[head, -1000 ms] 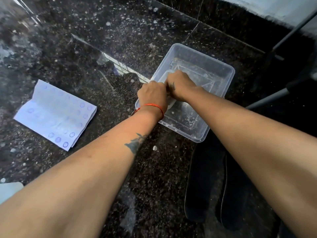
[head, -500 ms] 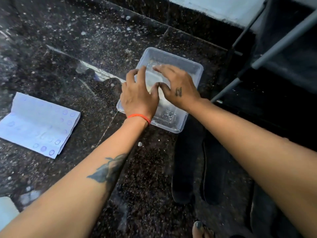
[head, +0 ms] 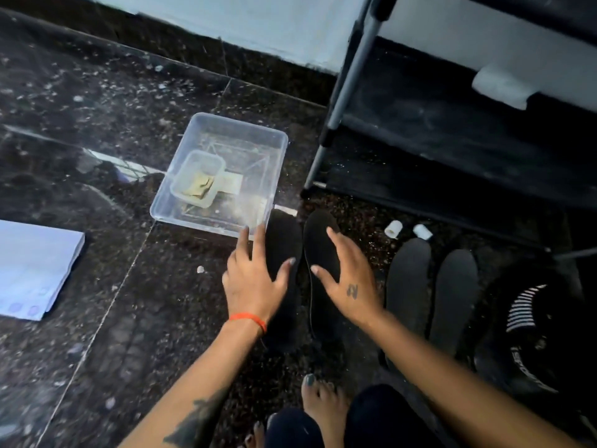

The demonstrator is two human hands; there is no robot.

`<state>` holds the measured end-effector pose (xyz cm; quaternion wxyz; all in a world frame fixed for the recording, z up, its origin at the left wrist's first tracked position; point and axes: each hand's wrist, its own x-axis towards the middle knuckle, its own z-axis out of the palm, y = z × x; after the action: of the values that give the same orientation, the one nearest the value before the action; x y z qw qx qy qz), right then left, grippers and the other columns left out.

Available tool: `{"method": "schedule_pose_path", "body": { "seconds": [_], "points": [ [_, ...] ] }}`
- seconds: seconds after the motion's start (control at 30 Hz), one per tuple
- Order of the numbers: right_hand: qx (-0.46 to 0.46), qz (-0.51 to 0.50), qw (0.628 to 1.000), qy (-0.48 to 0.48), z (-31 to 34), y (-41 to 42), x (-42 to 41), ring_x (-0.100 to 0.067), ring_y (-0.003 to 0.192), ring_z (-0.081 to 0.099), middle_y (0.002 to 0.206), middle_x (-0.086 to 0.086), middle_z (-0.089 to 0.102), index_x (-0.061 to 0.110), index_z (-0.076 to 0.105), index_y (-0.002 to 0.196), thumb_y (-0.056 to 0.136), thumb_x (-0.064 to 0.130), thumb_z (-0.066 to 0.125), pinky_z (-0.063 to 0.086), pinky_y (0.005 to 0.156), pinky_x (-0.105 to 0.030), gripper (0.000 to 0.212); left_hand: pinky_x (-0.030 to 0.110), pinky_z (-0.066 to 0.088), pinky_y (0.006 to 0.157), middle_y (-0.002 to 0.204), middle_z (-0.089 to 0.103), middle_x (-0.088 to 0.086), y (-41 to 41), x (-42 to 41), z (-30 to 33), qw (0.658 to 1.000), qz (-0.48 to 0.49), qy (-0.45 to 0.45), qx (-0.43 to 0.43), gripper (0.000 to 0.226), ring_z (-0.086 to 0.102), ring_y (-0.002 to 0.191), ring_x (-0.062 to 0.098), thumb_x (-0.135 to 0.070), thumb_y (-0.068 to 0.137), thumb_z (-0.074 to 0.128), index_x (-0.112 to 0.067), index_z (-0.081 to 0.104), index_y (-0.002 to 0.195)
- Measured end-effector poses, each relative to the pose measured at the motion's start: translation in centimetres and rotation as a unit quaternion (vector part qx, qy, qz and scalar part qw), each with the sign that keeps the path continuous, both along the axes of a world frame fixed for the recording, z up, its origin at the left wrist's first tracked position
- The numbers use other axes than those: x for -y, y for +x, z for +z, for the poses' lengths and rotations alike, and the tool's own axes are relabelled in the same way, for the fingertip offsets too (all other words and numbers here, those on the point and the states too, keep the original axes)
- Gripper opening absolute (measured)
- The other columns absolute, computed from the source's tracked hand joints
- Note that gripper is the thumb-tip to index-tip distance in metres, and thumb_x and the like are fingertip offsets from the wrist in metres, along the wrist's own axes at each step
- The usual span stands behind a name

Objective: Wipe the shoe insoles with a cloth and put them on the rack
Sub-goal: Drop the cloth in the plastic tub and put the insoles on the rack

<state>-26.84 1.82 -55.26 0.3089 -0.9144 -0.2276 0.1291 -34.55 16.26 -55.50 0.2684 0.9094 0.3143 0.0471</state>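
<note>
Two black insoles lie side by side on the dark floor in front of me, the left insole [head: 281, 236] and the right insole [head: 319, 240]. My left hand [head: 255, 279] hovers over the left one with fingers spread, holding nothing. Over the right one my right hand [head: 345, 279] is likewise spread and empty. A second pair of black insoles [head: 429, 286] lies further right. A clear plastic tub [head: 258, 134] holds a smaller tub with a yellowish cloth [head: 198, 185]. The black shoe rack [head: 420, 124] stands at the upper right.
A white sheet with purple dots [head: 35, 266] lies at the left. Two small white caps [head: 408, 230] sit by the rack's foot. A black shoe [head: 529, 334] is at the right edge. My bare foot [head: 323, 402] shows at the bottom.
Both hands have let go of the cloth in the tub, drawn back toward me and spread over the nearer pair of insoles. The view has swung right, showing the rack.
</note>
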Motion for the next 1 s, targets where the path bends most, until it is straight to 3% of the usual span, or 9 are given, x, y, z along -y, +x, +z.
{"method": "schedule_pose_path", "body": {
  "seconds": [0.13, 0.27, 0.4, 0.5, 0.57, 0.67, 0.73, 0.8, 1.0],
  "points": [
    [-0.070, -0.082, 0.992, -0.070, -2.2, -0.7, 2.0, -0.027, 0.124, 0.039, 0.136, -0.016, 0.036, 0.009, 0.025, 0.145, 0.086, 0.025, 0.064, 0.026, 0.098, -0.019, 0.073, 0.049, 0.044, 0.091, 0.145, 0.035, 0.014, -1.4, 1.1, -2.5, 0.996, 0.008, -0.042, -0.072, 0.074, 0.044, 0.120, 0.039, -0.036, 0.086, 0.062, -0.019, 0.027, 0.148],
    [-0.160, -0.162, 0.965, -0.133, -3.4, -0.4, 1.7, -0.027, 0.130, 0.034, 0.144, -0.014, 0.024, 0.011, 0.014, 0.147, 0.087, 0.024, 0.063, 0.029, 0.105, -0.029, 0.079, 0.047, 0.040, 0.093, 0.130, 0.042, 0.020, -1.0, 1.2, -4.0, 0.985, 0.055, -0.080, -0.145, 0.070, 0.047, 0.113, 0.042, -0.024, 0.087, 0.062, -0.014, 0.027, 0.147],
    [-0.196, -0.211, 0.942, -0.173, -3.9, 0.7, 0.9, -0.029, 0.112, 0.055, 0.126, -0.011, 0.053, 0.016, 0.031, 0.135, 0.084, 0.015, 0.065, 0.044, 0.085, -0.032, 0.060, 0.042, 0.043, 0.090, 0.114, 0.059, 0.018, -0.1, 0.9, -4.8, 0.973, 0.107, -0.135, -0.152, 0.047, 0.054, 0.108, 0.038, -0.017, 0.081, 0.067, -0.009, 0.046, 0.122],
    [-0.243, -0.241, 0.931, -0.129, -4.3, 1.8, 0.9, -0.030, 0.101, 0.061, 0.109, -0.011, 0.063, 0.015, 0.050, 0.119, 0.081, 0.010, 0.066, 0.047, 0.078, -0.030, 0.042, 0.037, 0.047, 0.087, 0.095, 0.068, 0.007, 0.1, 0.3, -4.7, 0.960, 0.135, -0.196, -0.145, 0.027, 0.061, 0.100, 0.031, -0.015, 0.080, 0.067, -0.014, 0.057, 0.105],
    [-0.309, -0.249, 0.917, -0.048, -4.3, 2.4, 1.4, -0.029, 0.094, 0.063, 0.095, -0.010, 0.066, 0.014, 0.060, 0.103, 0.077, 0.009, 0.070, 0.052, 0.077, -0.033, 0.028, 0.039, 0.053, 0.080, 0.072, 0.066, 0.000, 0.3, -0.1, -4.4, 0.938, 0.149, -0.293, -0.115, 0.012, 0.064, 0.086, 0.032, -0.008, 0.081, 0.066, -0.018, 0.059, 0.085],
    [-0.406, -0.243, 0.878, 0.073, -2.2, 3.1, 2.8, -0.020, 0.082, 0.059, 0.084, -0.006, 0.058, 0.010, 0.056, 0.101, 0.082, 0.001, 0.065, 0.053, 0.060, -0.027, 0.023, 0.024, 0.051, 0.046, 0.043, 0.052, -0.011, 0.6, -0.4, -3.0, 0.864, 0.182, -0.465, -0.060, 0.027, 0.056, 0.050, 0.014, 0.005, 0.087, 0.058, -0.018, 0.054, 0.075],
    [-0.429, -0.216, 0.871, 0.098, -0.1, 3.4, 3.8, -0.012, 0.074, 0.058, 0.083, -0.003, 0.058, 0.008, 0.055, 0.105, 0.085, -0.001, 0.062, 0.051, 0.049, -0.019, 0.023, 0.018, 0.044, 0.037, 0.051, 0.053, -0.006, 0.7, -0.7, -1.5, 0.839, 0.168, -0.514, -0.055, 0.024, 0.051, 0.041, 0.005, 0.006, 0.089, 0.054, -0.015, 0.054, 0.078],
    [-0.443, -0.201, 0.866, 0.117, 2.1, 3.7, 4.9, -0.006, 0.069, 0.058, 0.078, 0.002, 0.060, 0.010, 0.055, 0.102, 0.085, 0.000, 0.061, 0.048, 0.045, -0.014, 0.020, 0.019, 0.047, 0.039, 0.069, 0.055, 0.000, 0.7, -1.0, 0.6, 0.821, 0.145, -0.549, -0.051, 0.021, 0.053, 0.046, 0.005, 0.005, 0.091, 0.053, -0.014, 0.054, 0.083],
    [-0.451, -0.183, 0.856, 0.175, 9.6, 4.6, 7.4, -0.010, 0.075, 0.063, 0.087, -0.001, 0.066, 0.010, 0.058, 0.103, 0.086, 0.003, 0.061, 0.050, 0.053, -0.018, 0.018, 0.023, 0.055, 0.051, 0.084, 0.061, 0.002, 1.8, -1.7, 7.9, 0.798, 0.087, -0.595, -0.023, 0.020, 0.051, 0.070, 0.016, 0.003, 0.090, 0.053, -0.017, 0.054, 0.088]
  ]
}}
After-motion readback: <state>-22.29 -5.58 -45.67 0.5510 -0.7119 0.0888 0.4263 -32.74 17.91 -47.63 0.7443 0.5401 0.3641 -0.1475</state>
